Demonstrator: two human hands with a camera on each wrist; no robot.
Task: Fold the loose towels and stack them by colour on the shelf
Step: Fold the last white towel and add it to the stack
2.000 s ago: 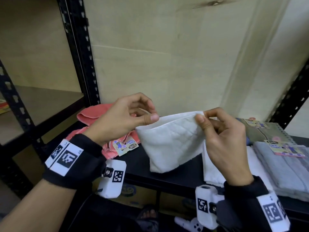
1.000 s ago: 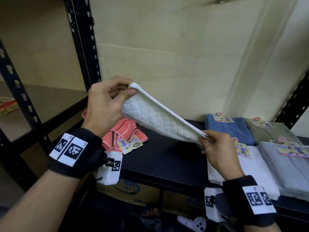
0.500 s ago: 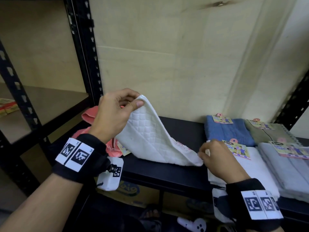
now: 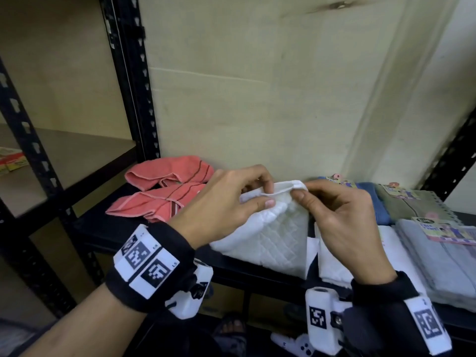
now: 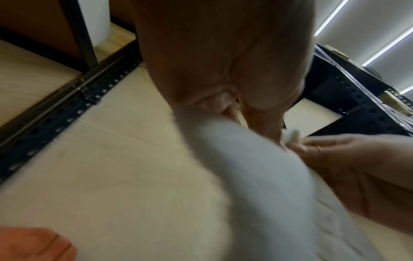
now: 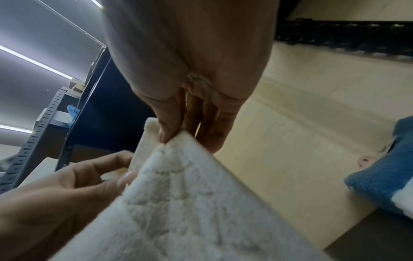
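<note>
The hands have come together since half a second ago: left hand (image 4: 226, 199) and right hand (image 4: 342, 217) both pinch the white towel's (image 4: 278, 240) top edge, its lower part resting on the shelf (image 4: 123, 228) beside the pink towels (image 4: 164, 191).

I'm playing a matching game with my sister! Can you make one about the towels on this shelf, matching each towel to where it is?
Towels:
1. white quilted towel
2. pink towel
3. blue towel
4. grey towel

Places:
A. far right, at the front of the shelf
B. at the back, beside the olive one
C. pinched by both hands
D. loose, at the left

Pairs: 1-C, 2-D, 3-B, 4-A
</note>
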